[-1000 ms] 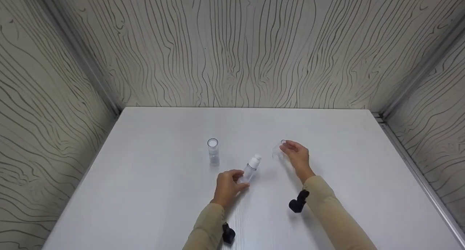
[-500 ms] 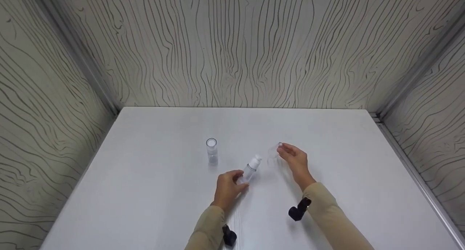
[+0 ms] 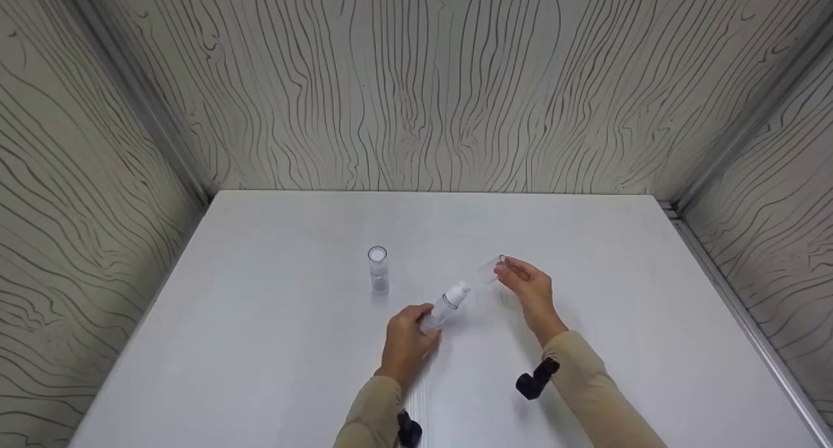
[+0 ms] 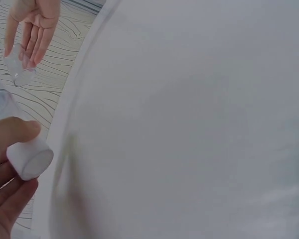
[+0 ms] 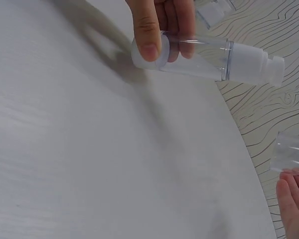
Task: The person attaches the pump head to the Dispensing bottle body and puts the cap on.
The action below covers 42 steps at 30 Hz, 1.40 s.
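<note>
My left hand (image 3: 407, 344) grips a clear pump bottle (image 3: 440, 308) by its base, tilted with the white pump head pointing up and to the right. In the right wrist view this bottle (image 5: 199, 57) looks clear-walled, with the thumb across its bottom end. My right hand (image 3: 530, 292) pinches a clear cap (image 3: 490, 270) by its closed-looking end, just beyond the pump head and apart from it. The left wrist view shows the cap (image 4: 20, 67) between thumb and fingers, and the bottle's white base (image 4: 32, 159) in the left hand.
A second clear bottle (image 3: 379, 272) stands upright on the white table (image 3: 273, 252), left of the hands. Patterned panels (image 3: 416, 90) rise behind the table and at both sides. Each sleeve carries a black wrist camera (image 3: 537, 378).
The cap in my right hand has come left and now tilts toward the pump head. My left hand has tipped the bottle further over and shifted it slightly left.
</note>
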Available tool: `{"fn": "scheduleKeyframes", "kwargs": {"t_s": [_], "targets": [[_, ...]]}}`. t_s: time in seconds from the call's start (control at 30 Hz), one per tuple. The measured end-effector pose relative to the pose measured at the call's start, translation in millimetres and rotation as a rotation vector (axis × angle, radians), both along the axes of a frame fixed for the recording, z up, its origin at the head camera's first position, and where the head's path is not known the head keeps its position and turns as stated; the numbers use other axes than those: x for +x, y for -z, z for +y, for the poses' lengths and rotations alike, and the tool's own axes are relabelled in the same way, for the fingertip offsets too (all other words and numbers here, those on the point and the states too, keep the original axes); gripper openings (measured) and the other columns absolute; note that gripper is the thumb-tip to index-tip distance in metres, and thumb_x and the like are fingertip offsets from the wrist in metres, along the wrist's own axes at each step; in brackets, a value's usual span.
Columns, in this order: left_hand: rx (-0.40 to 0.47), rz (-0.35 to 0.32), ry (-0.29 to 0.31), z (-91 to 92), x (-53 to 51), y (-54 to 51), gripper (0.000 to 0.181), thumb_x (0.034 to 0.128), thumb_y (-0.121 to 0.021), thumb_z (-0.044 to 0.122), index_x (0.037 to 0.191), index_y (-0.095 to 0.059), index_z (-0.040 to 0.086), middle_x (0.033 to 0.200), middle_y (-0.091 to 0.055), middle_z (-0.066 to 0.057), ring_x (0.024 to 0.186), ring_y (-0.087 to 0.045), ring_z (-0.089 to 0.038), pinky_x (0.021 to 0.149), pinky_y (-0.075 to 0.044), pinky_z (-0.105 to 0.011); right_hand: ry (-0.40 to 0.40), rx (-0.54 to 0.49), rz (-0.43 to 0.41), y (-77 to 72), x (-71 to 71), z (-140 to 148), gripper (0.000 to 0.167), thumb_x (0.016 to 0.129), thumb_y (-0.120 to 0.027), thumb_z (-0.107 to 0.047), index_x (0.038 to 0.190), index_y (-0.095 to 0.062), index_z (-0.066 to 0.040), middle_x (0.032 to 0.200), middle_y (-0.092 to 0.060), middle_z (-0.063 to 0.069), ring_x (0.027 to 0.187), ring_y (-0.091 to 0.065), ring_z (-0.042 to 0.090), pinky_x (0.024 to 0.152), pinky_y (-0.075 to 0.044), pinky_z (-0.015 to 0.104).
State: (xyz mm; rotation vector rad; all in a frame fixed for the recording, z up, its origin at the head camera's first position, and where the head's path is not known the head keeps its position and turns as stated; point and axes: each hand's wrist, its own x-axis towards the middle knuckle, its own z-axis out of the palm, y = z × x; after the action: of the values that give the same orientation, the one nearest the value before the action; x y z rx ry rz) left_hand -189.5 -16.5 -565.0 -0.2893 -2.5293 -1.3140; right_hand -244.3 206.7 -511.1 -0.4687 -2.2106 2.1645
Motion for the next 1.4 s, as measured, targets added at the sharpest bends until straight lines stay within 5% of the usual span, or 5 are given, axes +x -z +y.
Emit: {"fn": "scheduleKeyframes", "kwargs": {"t_s": [0.23,0.5,1.13,1.4], "targets": [[-0.044,0.027,-0.033,-2.6,-1.3,-2.1,0.035,0.0737,-0.079,0.004,0.107,-0.069,0.002,0.102,-0.073,-0.011,0.095,-0.071,-0.023,0.085,-0.059,-0.031,-0.011,-0.068,0.014,-2.9,6.8,-4,0.052,0.089,-0.069,-0.02,0.133,-0.052,0.003,0.105,-0.07,-0.009,0.087,-0.067,-0.005,0.084,-0.055,0.012],[-0.078,-0.022,-0.045,-4.7,-1.5,-4.0,0.036,0.0763,-0.078,0.008,0.111,-0.068,0.004,0.107,-0.072,-0.009,0.102,-0.069,-0.023,0.09,-0.057,-0.032,-0.015,-0.073,-0.002,-2.5,10.0,-8,0.05,0.089,-0.069,-0.022,0.132,-0.053,0.0,0.116,-0.07,0.001,0.091,-0.068,-0.001,0.093,-0.054,0.022],[-0.127,0.07,-0.027,-6.7,-1.4,-3.7,0.036,0.0726,-0.079,0.004,0.107,-0.069,0.004,0.103,-0.073,-0.008,0.096,-0.07,-0.022,0.086,-0.058,-0.032,-0.023,-0.105,0.019,-3.8,16.6,-13,0.049,0.089,-0.068,-0.017,0.131,-0.053,0.004,0.111,-0.069,0.0,0.091,-0.069,0.001,0.09,-0.055,0.021],[-0.123,0.075,-0.013,-4.4,-2.6,-6.3,0.035,0.0735,-0.079,0.006,0.107,-0.07,0.004,0.103,-0.073,-0.009,0.096,-0.07,-0.022,0.085,-0.058,-0.031,-0.021,-0.073,-0.019,-4.9,16.7,-15,0.046,0.09,-0.067,-0.019,0.129,-0.056,0.001,0.128,-0.063,0.012,0.094,-0.068,0.002,0.095,-0.053,0.026]]}}
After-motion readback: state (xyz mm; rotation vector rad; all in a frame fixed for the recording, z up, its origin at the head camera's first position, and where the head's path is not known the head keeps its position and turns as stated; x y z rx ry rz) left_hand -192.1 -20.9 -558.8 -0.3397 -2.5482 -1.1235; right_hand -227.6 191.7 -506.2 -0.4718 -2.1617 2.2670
